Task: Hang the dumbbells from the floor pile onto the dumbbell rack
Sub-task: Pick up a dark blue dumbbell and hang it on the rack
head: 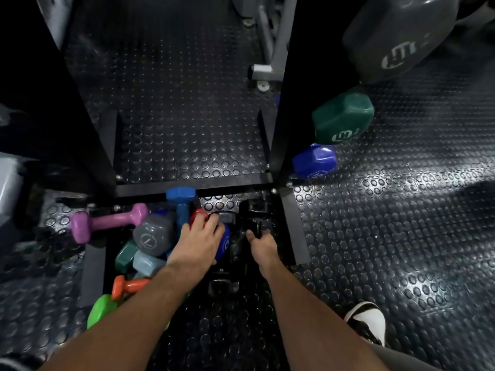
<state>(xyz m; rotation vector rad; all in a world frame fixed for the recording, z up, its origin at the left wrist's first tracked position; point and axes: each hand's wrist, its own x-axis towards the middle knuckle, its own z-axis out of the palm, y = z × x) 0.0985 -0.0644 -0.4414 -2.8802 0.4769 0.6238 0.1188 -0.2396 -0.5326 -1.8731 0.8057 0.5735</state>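
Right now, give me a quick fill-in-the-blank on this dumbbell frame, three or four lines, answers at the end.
1. The left hand rests on a dark blue dumbbell in the floor ____.
2. The long dumbbell lying at the left edge of the heap is ____ in colour.
3. On the rack, the green dumbbell hangs directly above a ____ one.
4. The right hand reaches into the ____ dumbbells beside the coloured ones.

Missing words: pile; pink; blue; black
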